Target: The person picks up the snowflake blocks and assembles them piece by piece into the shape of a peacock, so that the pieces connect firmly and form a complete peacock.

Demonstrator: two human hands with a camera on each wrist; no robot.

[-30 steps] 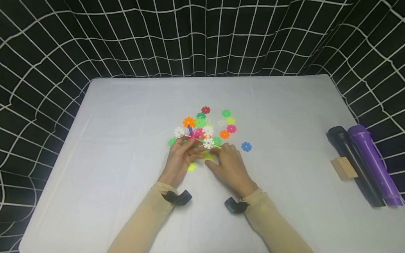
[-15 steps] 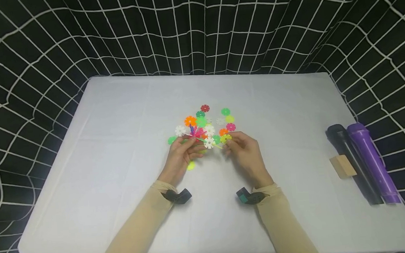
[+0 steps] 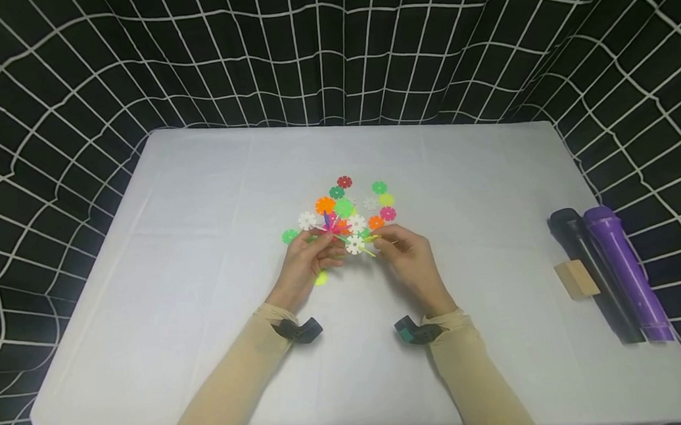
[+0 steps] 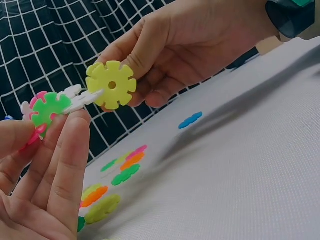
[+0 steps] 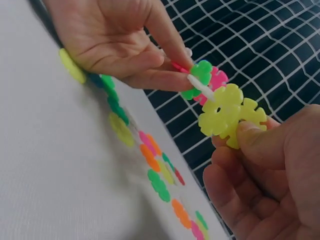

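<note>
1. Work in hand looked like linking notched discs: the right hand (image 3: pixel 413 260) pinched a yellow disc (image 5: pixel 255 114) between thumb and fingers, up against the build

2. Left hand (image 3: pixel 299 265) gripped the linked cluster (image 3: pixel 334 227) between thumb and fingers, raised above the white table (image 3: pixel 201 262)

3. At the cluster's near right edge, a white disc (image 5: pixel 199 86) met an outer yellow disc (image 5: pixel 222 120), which overlapped the pinched 1 in the right wrist view; whether those 2 had locked could not be told

4. Next move, as judged, called for lining up 2 notches, crossing the discs and pressing lightly while the left hand steadied the cluster; a hard push could have loosened other joints

5. Loose discs (image 3: pixel 379 187) lay under and beyond the hands, crowding the space below the cluster, so a low hand might have knocked them; a blue disc (image 4: pixel 190 120) lay apart from the rest

6. Well off to the right, a wooden block (image 3: pixel 576 279), black tube (image 3: pixel 595 277) and purple tube (image 3: pixel 630 278) stood in nobody's way

7. Behind the table hung a dark curtain (image 3: pixel 331 35) with white grid lines
</note>
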